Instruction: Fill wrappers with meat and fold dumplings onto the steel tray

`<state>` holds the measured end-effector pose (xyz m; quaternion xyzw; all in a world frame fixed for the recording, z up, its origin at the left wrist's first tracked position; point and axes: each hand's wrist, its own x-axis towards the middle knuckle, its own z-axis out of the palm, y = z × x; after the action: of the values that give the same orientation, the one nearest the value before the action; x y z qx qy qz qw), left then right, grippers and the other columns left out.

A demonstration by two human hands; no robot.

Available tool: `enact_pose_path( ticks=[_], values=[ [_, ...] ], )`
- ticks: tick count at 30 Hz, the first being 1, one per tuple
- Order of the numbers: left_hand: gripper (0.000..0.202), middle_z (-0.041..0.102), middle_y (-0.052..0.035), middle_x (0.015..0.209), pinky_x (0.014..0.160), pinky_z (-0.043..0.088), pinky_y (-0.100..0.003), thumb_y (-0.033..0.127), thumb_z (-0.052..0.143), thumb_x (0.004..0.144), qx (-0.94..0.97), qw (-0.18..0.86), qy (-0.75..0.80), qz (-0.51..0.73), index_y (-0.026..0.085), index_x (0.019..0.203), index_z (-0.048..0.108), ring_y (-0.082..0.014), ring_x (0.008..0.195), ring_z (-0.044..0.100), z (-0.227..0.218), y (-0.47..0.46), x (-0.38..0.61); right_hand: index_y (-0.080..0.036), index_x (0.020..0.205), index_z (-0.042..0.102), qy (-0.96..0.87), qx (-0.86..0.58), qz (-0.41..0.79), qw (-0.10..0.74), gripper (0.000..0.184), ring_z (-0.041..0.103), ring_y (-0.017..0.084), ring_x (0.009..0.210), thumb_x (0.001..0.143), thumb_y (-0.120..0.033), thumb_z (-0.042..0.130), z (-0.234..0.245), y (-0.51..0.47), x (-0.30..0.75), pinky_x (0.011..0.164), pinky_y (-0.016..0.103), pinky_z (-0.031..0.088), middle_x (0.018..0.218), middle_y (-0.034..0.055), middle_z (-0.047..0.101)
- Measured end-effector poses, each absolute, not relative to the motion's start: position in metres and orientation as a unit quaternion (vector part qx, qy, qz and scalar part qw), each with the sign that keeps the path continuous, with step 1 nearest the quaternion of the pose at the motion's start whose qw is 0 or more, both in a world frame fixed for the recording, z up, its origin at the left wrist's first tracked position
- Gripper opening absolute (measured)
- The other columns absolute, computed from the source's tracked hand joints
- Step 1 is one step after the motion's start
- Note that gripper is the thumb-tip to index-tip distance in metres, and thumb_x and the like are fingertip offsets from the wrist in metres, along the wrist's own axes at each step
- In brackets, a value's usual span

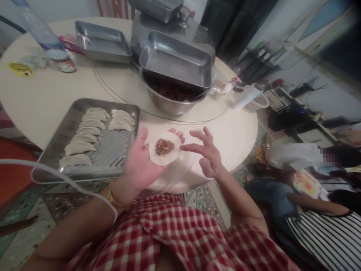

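Above the near edge of the tabletop [237,135], a round dough wrapper [165,161] with a small heap of filling [164,147] at its middle is carried on the left hand [145,163], whose palm is turned up and whose fingers are laid out beneath it, not closed. The right hand [207,152] is held open, its fingers spread, with one fingertip brought right up to the wrapper's rim; whether contact is made cannot be told.

Filling could be spilled if the left palm were tipped, since the wrapper is only rested there and not pinched. The dough could be torn if its rim were pressed too hard. Dumplings [89,123] could be nudged if the left wrist were swung into the tray [113,154], whose near right corner is overlapped by it in this view. The white cable [72,181], seen across the tray's near left corner, could be snagged by the left forearm.

Inside the tray, bare metal is left toward the near right corner. Movement away from the body is bounded by the bowl [172,107]; more room is offered toward the tabletop's right edge, short of the basket [261,101].
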<state>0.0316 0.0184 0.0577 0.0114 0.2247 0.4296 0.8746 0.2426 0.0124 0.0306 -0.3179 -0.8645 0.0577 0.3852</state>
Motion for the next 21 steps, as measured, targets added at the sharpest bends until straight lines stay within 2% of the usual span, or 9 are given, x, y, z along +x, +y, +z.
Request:
enact_pose_path(
  ticks=[2,9,13,15,18,19,21],
  values=[
    [0.069,0.072,-0.0149,0.111,0.086,0.056,-0.035,0.058,0.027,0.098,0.015,0.872,0.227,0.434,0.009,0.144,0.043,-0.0248,0.103,0.070,0.057,0.020,0.031,-0.031,0.124,0.064,-0.872,-0.305,0.045,0.381,0.049,0.057,0.022,0.129,0.097,-0.049,0.028,0.028,0.005,0.241,0.126,0.054,0.019,0.111,0.0006,0.073],
    [0.069,0.068,-0.0185,0.121,0.089,0.055,-0.039,0.057,0.032,0.097,0.021,0.870,0.229,0.437,0.008,0.145,0.042,-0.0277,0.107,0.068,0.057,0.019,0.032,-0.040,0.112,0.067,-0.879,-0.274,-0.025,0.389,0.043,0.059,0.024,0.124,0.094,-0.058,0.032,0.018,-0.009,0.230,0.121,0.059,0.027,0.098,-0.0041,0.076],
    [0.066,0.068,-0.0151,0.122,0.092,0.054,-0.040,0.060,0.032,0.096,0.015,0.874,0.226,0.431,0.013,0.140,0.048,-0.0269,0.109,0.067,0.056,0.018,0.029,-0.040,0.117,0.065,-0.892,-0.246,-0.057,0.376,0.037,0.060,0.023,0.124,0.095,-0.052,0.037,0.015,-0.010,0.227,0.120,0.058,0.028,0.102,-0.0057,0.076],
    [0.066,0.068,-0.0160,0.122,0.094,0.054,-0.041,0.060,0.033,0.096,0.012,0.867,0.230,0.441,0.012,0.139,0.049,-0.0270,0.110,0.068,0.056,0.019,0.028,-0.041,0.120,0.063,-0.876,-0.237,-0.077,0.413,0.038,0.062,0.022,0.120,0.097,-0.049,0.034,0.014,-0.008,0.237,0.121,0.056,0.028,0.099,-0.0061,0.076],
    [0.065,0.068,-0.0170,0.122,0.094,0.055,-0.044,0.059,0.033,0.096,0.023,0.858,0.233,0.457,0.011,0.134,0.052,-0.0287,0.112,0.067,0.057,0.019,0.028,-0.036,0.126,0.060,-0.795,-0.373,-0.106,0.467,0.040,0.058,0.023,0.124,0.098,-0.047,0.034,0.012,0.004,0.271,0.120,0.059,0.025,0.104,-0.0002,0.075],
    [0.064,0.069,-0.0169,0.122,0.094,0.055,-0.044,0.060,0.033,0.096,0.027,0.857,0.232,0.460,0.011,0.132,0.054,-0.0291,0.112,0.067,0.057,0.019,0.028,-0.031,0.126,0.061,-0.754,-0.458,-0.114,0.457,0.040,0.054,0.026,0.128,0.098,-0.045,0.036,0.009,0.011,0.284,0.119,0.062,0.023,0.111,0.0038,0.073],
    [0.063,0.069,-0.0168,0.121,0.092,0.056,-0.043,0.059,0.032,0.096,0.026,0.856,0.230,0.463,0.012,0.130,0.056,-0.0291,0.112,0.067,0.058,0.019,0.029,-0.024,0.123,0.062,-0.687,-0.581,-0.136,0.414,0.043,0.050,0.031,0.131,0.098,-0.045,0.034,0.000,0.029,0.309,0.115,0.069,0.020,0.110,0.0096,0.073]
  ],
)
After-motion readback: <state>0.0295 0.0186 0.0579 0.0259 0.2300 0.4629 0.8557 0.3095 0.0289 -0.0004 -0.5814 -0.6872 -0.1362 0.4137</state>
